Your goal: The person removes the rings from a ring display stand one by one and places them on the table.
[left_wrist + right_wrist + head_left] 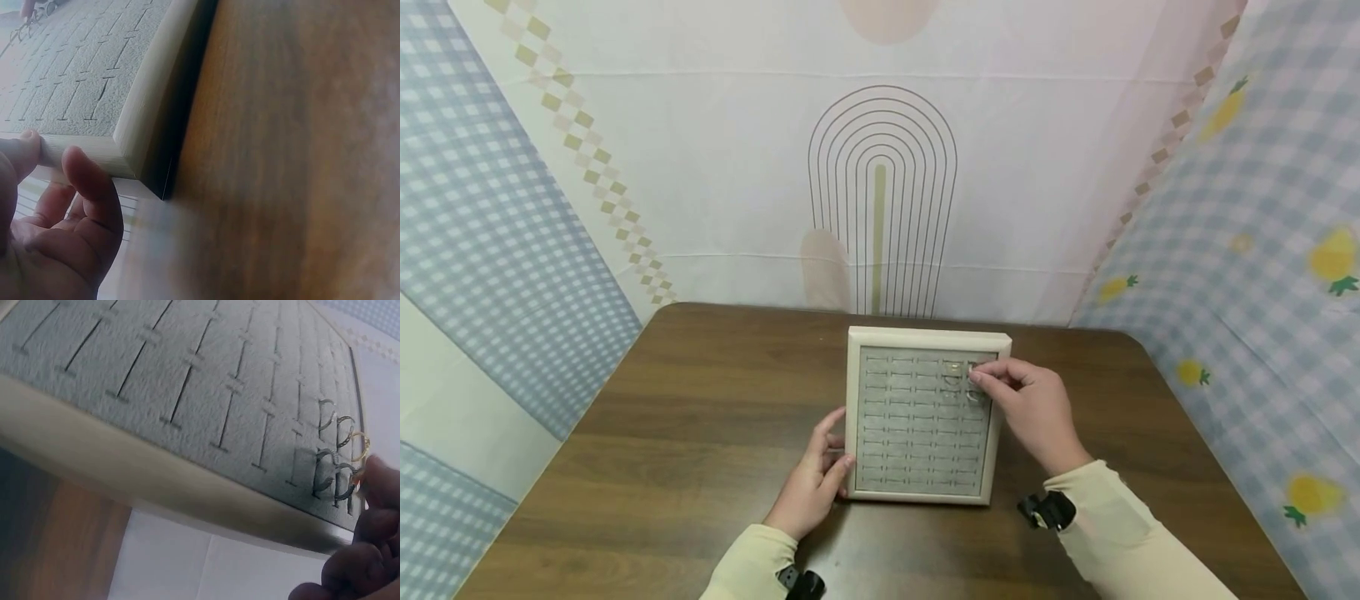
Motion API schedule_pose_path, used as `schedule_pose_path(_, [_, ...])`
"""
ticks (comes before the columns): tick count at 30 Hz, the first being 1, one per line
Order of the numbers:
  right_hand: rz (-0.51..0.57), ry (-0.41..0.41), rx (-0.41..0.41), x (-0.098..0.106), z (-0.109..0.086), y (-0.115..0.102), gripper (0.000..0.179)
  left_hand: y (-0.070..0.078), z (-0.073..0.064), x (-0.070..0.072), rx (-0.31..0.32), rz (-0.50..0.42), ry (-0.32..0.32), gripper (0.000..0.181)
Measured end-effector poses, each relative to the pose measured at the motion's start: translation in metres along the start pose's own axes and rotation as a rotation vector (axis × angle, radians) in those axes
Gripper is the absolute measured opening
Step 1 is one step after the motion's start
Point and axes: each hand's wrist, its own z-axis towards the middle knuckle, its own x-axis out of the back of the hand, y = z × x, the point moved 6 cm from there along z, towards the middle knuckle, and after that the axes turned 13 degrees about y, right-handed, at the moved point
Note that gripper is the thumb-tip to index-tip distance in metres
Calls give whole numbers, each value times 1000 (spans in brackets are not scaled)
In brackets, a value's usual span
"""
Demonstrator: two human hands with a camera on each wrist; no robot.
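Ring board held over table, slots facing head camera. Step judged: ring being seated in or drawn from top right slot; which, cannot be told. Next move seems to call for board kept steady, ring kept aligned with slot. Frame edge clasped by left hand, thumb in front. Ring pinched by right hand, thumb against forefinger, beside gold ring.
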Motion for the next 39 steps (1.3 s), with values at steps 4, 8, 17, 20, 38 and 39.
schedule_pose_path(4, [47,-30,-36,0,-3,0,21,-2,0,0,4,-9,2,61])
schedule_pose_path(8, [72,-27,-53,1,-5,1,22,-5,1,0,-1,-14,0,61])
schedule_pose_path(17, [38,-25,-92,5,-11,14,26,-34,7,-3,7,-23,6,65])
schedule_pose_path(20, [7,-25,-97,8,-14,23,27,-41,8,-3,10,-29,14,66])
schedule_pose_path(38, [-47,17,-139,20,-38,68,19,-40,8,-5,-23,-16,-14,63])
schedule_pose_path(39, [-49,17,-139,20,-39,70,20,-40,8,-5,-23,-17,-14,63])
